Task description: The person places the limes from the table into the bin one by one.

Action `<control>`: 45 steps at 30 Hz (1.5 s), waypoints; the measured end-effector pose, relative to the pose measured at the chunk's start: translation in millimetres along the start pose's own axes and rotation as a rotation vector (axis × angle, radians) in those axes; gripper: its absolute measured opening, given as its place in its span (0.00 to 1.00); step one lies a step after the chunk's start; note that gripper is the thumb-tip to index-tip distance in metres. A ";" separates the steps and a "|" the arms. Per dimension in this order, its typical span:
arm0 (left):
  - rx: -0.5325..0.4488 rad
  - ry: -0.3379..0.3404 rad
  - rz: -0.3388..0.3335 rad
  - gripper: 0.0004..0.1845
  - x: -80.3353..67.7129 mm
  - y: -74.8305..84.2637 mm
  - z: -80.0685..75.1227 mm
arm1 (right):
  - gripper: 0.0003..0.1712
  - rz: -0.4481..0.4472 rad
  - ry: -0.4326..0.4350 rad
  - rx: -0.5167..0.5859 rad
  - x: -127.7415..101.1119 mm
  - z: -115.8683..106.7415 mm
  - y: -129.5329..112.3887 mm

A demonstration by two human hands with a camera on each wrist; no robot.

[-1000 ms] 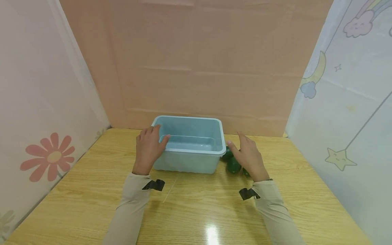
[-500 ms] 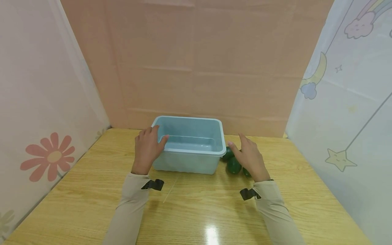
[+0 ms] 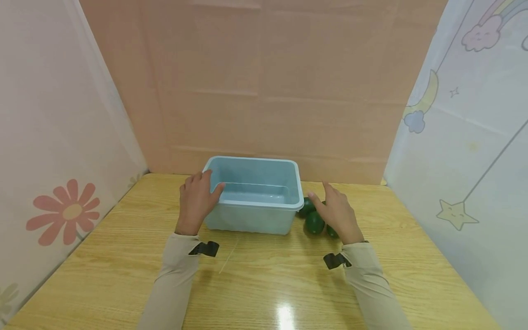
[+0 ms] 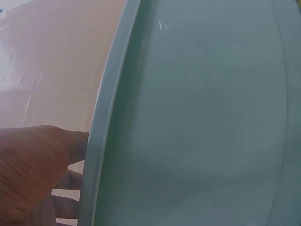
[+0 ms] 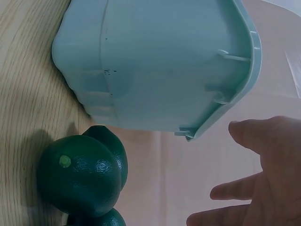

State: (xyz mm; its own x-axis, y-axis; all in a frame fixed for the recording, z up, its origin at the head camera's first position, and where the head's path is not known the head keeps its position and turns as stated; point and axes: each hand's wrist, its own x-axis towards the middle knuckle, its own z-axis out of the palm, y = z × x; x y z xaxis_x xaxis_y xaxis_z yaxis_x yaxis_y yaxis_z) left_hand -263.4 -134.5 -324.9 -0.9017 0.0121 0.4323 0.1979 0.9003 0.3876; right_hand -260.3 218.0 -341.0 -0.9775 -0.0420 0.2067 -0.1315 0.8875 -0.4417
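A light blue plastic bin (image 3: 249,219) stands on the table, and its inside shows bare in the head view. My left hand (image 3: 195,201) is at its left end, thumb apart from the relaxed fingers. In the left wrist view, the left hand's fingers (image 4: 77,143) lie outside the bin's rim (image 4: 96,136), their tips hidden behind it. To the right of the bin my right hand (image 3: 337,213) hovers with thumb and fingers spread, holding nothing. Beneath and beside it lie several dark green, glossy fruits (image 5: 80,174) resembling avocados, one with a pale stem spot.
The wooden table (image 3: 264,279) runs up to a pinkish-brown backdrop (image 3: 264,91). Printed cloth walls flank it, with a flower (image 3: 66,211) on the left and a star (image 3: 457,214) on the right. A thin pale strand (image 3: 228,259) lies before the bin.
My left hand has drifted slightly left along the bin's end. The right hand has sunk a little, staying spread above the fruits. Bin and fruits keep their places.
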 end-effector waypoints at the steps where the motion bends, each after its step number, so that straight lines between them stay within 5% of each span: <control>1: 0.000 -0.002 -0.002 0.32 0.0 -0.2 0.0 | 0.48 0.004 -0.005 0.000 -0.1 0.0 0.0; 28: -0.006 -0.032 -0.009 0.35 0.9 -11.1 6.8 | 0.46 0.066 -0.103 -0.065 1.2 0.0 7.9; 45: -0.034 -0.185 -0.048 0.37 1.7 -14.1 8.1 | 0.46 0.092 -0.159 -0.091 2.5 3.0 12.3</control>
State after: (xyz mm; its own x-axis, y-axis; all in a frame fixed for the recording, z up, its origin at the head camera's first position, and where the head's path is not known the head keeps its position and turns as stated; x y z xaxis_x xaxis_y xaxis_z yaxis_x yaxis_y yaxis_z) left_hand -270.8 -143.6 -336.1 -0.9651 0.0516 0.2567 0.1626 0.8868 0.4327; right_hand -264.8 227.5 -348.6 -0.9994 -0.0247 0.0255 -0.0324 0.9283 -0.3703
